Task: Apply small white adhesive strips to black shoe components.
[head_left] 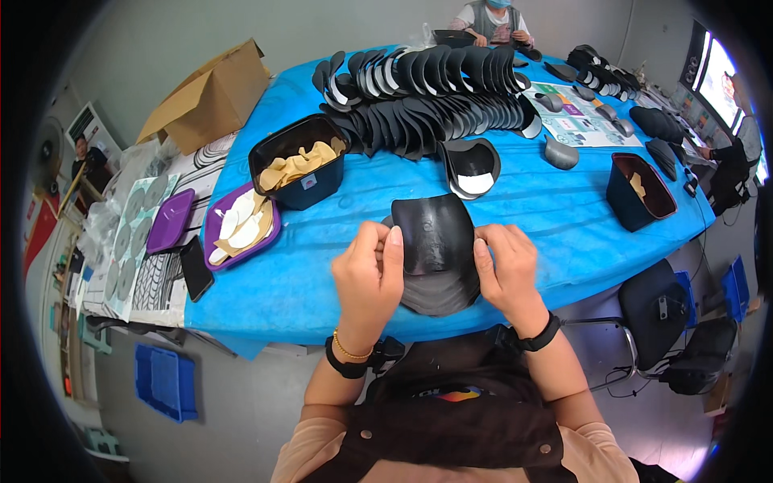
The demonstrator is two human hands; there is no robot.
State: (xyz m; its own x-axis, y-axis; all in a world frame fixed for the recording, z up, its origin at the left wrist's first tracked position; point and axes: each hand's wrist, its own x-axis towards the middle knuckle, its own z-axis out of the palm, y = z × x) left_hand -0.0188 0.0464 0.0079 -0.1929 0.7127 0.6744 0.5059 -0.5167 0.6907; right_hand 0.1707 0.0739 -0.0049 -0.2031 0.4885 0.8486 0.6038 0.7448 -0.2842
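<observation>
Over the near edge of the table, my left hand [370,270] pinches the left edge of a curved black pad [435,229]. My right hand [511,264] has its thumb and fingers closed on the opposite edge. The pad has a shiny, creased patch in its middle. Just below it lies a stack of dark grey curved pads [439,294], partly covered by the held one. Farther back stands a black curved pad with a white patch [473,171], in front of long rows of similar black pads [435,72].
Left of my hands are a black bin [302,196] with tan pieces, a purple tray [270,237] with white and tan pieces, and a phone [196,268]. Another black bin [628,201] stands right. A cardboard box [213,105] is far left. One person [495,24] works across the table.
</observation>
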